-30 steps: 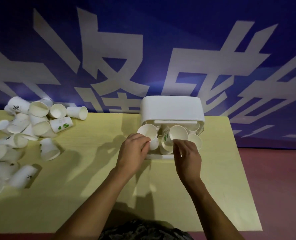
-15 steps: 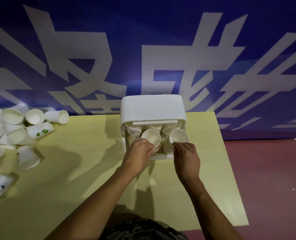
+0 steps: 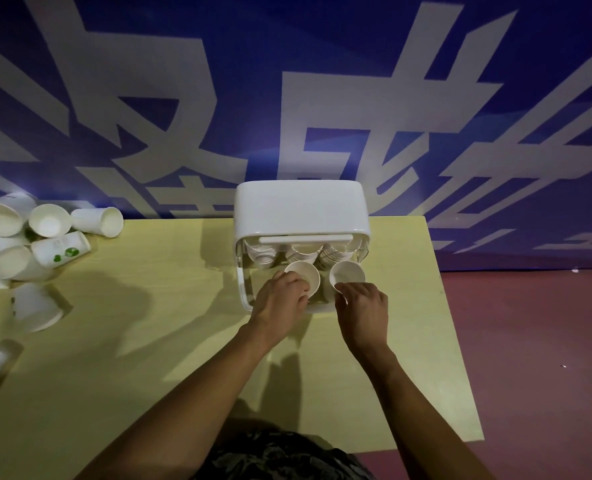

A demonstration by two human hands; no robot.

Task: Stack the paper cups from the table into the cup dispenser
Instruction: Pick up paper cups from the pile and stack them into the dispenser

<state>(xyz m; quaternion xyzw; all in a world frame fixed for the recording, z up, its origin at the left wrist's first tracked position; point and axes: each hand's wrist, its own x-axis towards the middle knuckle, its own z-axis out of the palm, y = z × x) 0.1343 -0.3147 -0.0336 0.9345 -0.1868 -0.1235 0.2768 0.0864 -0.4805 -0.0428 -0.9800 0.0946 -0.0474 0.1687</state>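
Note:
A white cup dispenser [image 3: 301, 206] with a clear front stands at the far side of the yellow table [image 3: 156, 327]. Stacks of white cups [image 3: 263, 256] hang under its lid. My left hand [image 3: 280, 299] grips a white paper cup [image 3: 303, 273] at the dispenser's open front. My right hand [image 3: 364, 310] pinches the near rim of a second paper cup [image 3: 347, 271] beside it. Both cups point mouth-up toward me. A heap of loose paper cups [image 3: 28, 244] lies at the table's far left.
A blue banner wall [image 3: 287, 98] with large pale characters stands right behind the table. The table's right edge [image 3: 454, 327] drops to a reddish floor [image 3: 547, 358]. More tipped cups [image 3: 36, 306] lie along the left edge.
Both hands have pushed their cups a little deeper into the dispenser's front. The view has shifted right, so the loose heap sits further left.

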